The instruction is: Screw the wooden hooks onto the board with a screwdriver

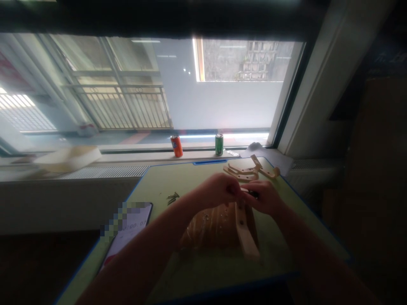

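Head view: both hands meet over the wooden piece [244, 235], a pale bar with dark holes that lies along the right part of a brown block [208, 224] on the table [273, 258]. The bar's far end is under the fingers, and its broader near end points toward the table's near edge. The left hand [224, 188] is curled, its fingertips brought together above that far end. The right hand [262, 197] comes in from the other side, fingers bent toward the left ones, with a small dark patch beside them. What either one pinches is hidden, so I cannot tell whether they are closed on anything.

More pale wooden pieces [246, 176] lie overlapping near the table's far right corner. A few screws [172, 198] lie loose toward the table's left edge, and a phone [129, 231] lies along that edge, partly behind the left forearm.

The phone's screen shows timer-like digits that seem to end in 07; pixel blocks cover part of it. On the windowsill beyond the table's far edge stand an orange can [177, 146] with a blue-and-white mark and a green can [219, 145]; neither brand is legible.
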Demonstrator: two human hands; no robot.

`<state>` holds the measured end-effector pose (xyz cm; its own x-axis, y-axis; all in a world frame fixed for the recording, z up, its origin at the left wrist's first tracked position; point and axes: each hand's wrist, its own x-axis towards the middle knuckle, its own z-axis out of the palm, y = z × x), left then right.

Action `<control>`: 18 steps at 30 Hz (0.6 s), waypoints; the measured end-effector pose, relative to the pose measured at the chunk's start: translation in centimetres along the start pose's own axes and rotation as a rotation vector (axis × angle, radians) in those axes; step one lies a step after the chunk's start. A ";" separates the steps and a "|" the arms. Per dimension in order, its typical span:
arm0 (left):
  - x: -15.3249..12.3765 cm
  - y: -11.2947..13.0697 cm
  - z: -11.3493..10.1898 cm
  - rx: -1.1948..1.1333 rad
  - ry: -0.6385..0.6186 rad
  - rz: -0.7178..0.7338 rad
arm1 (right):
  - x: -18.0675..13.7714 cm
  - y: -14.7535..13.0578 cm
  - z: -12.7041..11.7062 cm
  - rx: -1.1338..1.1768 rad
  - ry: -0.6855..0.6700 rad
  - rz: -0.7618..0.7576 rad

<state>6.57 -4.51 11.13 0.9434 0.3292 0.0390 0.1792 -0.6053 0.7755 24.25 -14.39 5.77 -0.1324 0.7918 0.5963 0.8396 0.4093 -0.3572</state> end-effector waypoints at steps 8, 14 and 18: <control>0.9 -2.0 1.4 -0.234 0.105 -0.019 | -0.2 0.6 0.1 0.024 0.040 -0.004; 0.9 -2.8 1.9 -0.328 0.070 -0.051 | -0.2 0.6 0.1 0.058 0.002 0.029; 0.8 -3.1 2.0 -0.294 0.060 -0.033 | -0.3 0.7 0.2 0.071 0.034 0.064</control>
<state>7.33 -3.83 7.54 0.9186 0.3930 0.0415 0.1124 -0.3605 0.9260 24.78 -14.27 5.16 -0.0607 0.8022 0.5939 0.8061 0.3903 -0.4447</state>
